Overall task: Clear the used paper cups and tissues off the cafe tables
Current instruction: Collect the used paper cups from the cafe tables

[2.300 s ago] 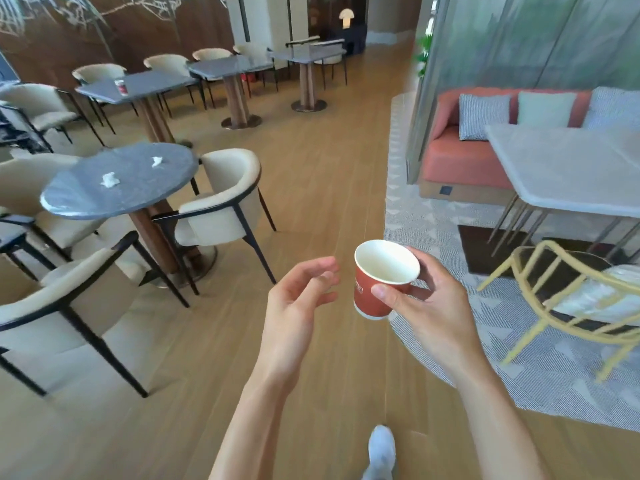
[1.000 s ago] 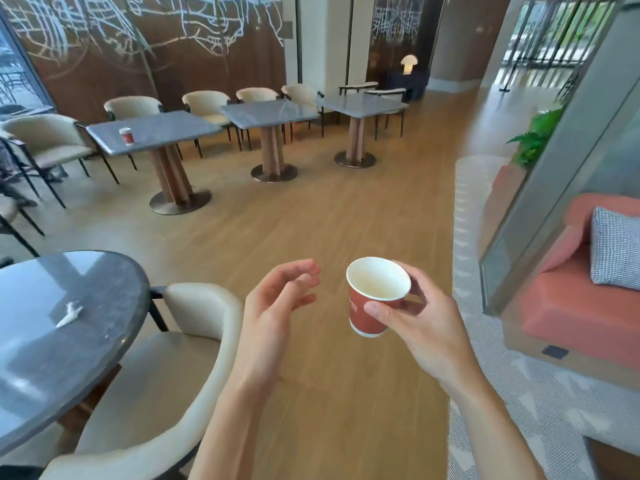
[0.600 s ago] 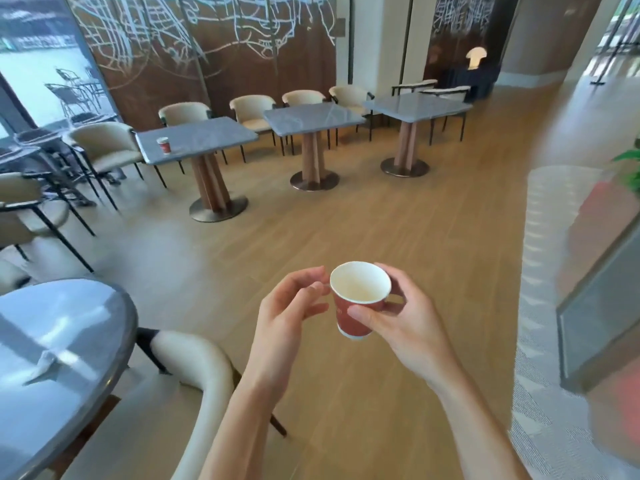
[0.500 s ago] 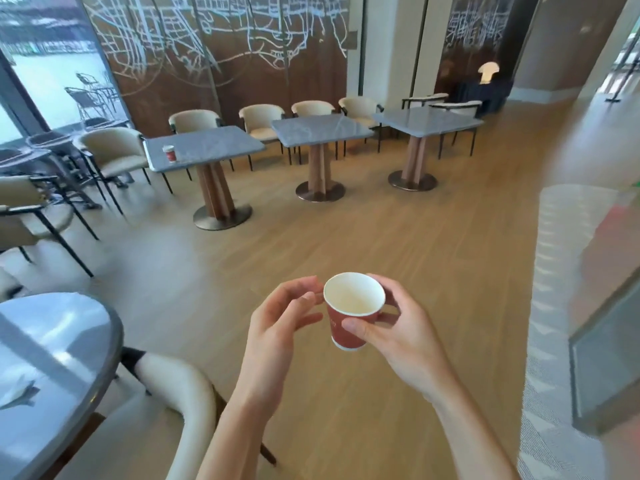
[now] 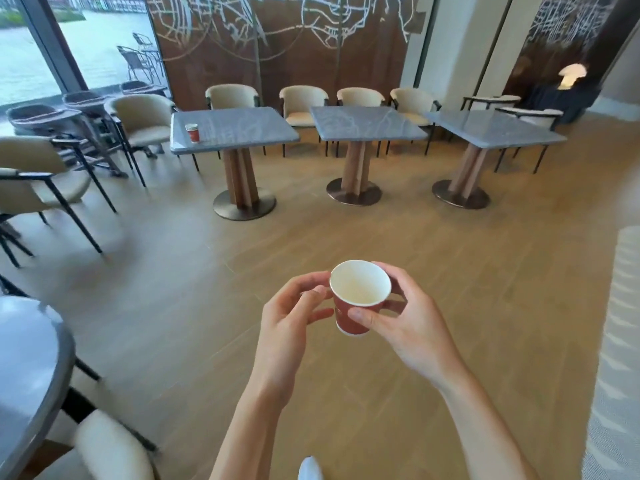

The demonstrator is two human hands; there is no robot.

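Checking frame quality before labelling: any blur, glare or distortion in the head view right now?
Head view: wide-angle bending at the edges; the round table and nearby chairs at left are smeared; the window is bright and washed out. The held cup, right hand and left hand are fairly sharp; the far cup is small but legible.

We see three square grey tables [image 5: 369, 124] on wooden pedestals standing in a row on the wood floor [image 5: 450, 271], with cream chairs [image 5: 360, 98] behind them (black-legged ones sit at left too). A lit lamp [image 5: 571, 76] glows far right.
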